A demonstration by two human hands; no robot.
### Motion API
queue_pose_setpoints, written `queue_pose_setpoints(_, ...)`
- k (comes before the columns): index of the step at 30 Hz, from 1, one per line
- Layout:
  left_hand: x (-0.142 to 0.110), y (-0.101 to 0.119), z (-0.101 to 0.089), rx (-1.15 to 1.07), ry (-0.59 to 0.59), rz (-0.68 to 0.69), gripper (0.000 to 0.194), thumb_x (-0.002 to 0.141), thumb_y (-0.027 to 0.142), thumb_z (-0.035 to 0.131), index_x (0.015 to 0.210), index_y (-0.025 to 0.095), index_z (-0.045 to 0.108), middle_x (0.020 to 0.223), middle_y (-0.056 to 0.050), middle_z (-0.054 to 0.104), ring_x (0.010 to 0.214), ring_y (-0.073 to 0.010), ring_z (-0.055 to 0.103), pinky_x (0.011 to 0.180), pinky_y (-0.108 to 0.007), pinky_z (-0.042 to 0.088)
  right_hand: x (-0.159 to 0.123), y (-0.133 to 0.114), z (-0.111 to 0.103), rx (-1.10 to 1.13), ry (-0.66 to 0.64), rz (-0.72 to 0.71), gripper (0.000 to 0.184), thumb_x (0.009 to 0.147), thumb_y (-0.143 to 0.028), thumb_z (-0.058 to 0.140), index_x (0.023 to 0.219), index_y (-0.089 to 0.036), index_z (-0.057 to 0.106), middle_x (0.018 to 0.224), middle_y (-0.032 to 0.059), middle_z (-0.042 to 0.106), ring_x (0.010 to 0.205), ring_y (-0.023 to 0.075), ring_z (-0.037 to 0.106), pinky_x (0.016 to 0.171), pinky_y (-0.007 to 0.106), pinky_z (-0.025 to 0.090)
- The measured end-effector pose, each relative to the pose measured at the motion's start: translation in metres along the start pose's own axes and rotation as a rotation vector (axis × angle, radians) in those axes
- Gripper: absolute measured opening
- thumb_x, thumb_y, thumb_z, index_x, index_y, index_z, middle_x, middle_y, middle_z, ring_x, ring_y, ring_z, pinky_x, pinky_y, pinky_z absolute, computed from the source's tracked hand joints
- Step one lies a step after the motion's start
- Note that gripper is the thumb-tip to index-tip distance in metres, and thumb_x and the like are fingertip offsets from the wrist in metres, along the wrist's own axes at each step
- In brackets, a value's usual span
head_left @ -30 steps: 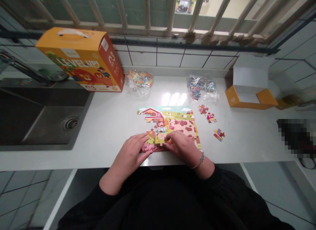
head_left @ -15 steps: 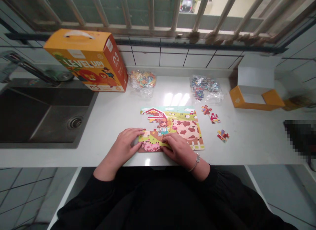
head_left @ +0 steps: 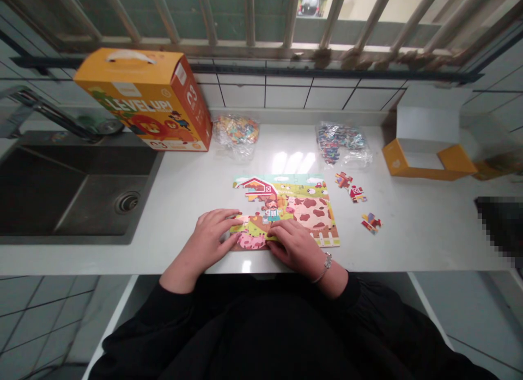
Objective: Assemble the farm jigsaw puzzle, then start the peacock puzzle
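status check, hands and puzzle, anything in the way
Left hand at lower left edge, right hand on lower middle of puzzle. Gap at left. Only hands cover it.

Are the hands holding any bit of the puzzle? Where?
The left hand touches the puzzle at its lower left; the right hand covers part of its bottom edge. Whether either grips anything cannot be told.

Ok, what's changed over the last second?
The left hand moved to the left edge of the puzzle, uncovering more of the pink animal. The right hand shifted slightly left; whether it grips a piece is hidden. The loose pieces and both bags stayed put.
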State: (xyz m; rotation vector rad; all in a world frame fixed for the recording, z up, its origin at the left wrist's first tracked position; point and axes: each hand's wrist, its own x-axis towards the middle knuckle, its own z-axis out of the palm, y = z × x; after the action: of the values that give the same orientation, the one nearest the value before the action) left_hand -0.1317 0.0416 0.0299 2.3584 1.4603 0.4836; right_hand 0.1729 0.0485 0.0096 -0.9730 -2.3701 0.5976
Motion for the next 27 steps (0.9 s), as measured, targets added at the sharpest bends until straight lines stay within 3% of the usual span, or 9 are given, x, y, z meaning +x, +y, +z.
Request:
queue_pose_setpoints(12,0.001,-0.002,0.001,0.014,-0.007,0.044,0.020,0.105,0.032,0.069,0.121,0.033,0.082,0.149,-0.008,0.070,0.133,-0.0309,0.064,0.112,-0.054,0.048,0.001,0.000,0.000,-0.024,0.000,-0.020,0.002,0.108,-0.023,0.063,0.110,-0.022,0.064,0.118,0.0098,0.074,0.103,0.0253,0.066,0.090,0.043,0.054)
queue_pose_setpoints(20,-0.004,0.012,0.011,0.068,-0.007,0.069,0.025,0.110,0.030,0.058,0.124,0.025,0.078,0.152,-0.012,0.069,0.138,-0.0324,0.065,0.122,-0.061,0.046,-0.002,0.000,0.000,-0.079,-0.022,-0.054,0.006,0.109,-0.025,0.061,0.107,-0.024,0.067,0.117,0.0088,0.075,0.104,0.0248,0.066,0.092,0.043,0.054)
queue_pose_setpoints(23,-0.007,0.014,0.019,0.046,0.020,0.085,0.028,0.110,0.033,0.060,0.132,0.024,0.075,0.156,-0.014,0.067,0.142,-0.0336,0.064,0.123,-0.061,0.049,-0.010,0.011,-0.015,-0.135,-0.030,-0.043,0.008,0.108,-0.024,0.061,0.112,-0.025,0.068,0.122,0.0097,0.075,0.108,0.0259,0.067,0.095,0.045,0.055)
queue_pose_setpoints(27,-0.010,0.016,0.025,-0.011,0.049,0.113,0.032,0.109,0.032,0.062,0.138,0.024,0.072,0.160,-0.015,0.062,0.148,-0.0345,0.059,0.125,-0.059,0.049,-0.041,0.049,-0.064,-0.220,0.092,0.145,0.026,0.106,-0.025,0.063,0.131,-0.024,0.066,0.132,0.0143,0.072,0.123,0.0314,0.066,0.106,0.051,0.056)
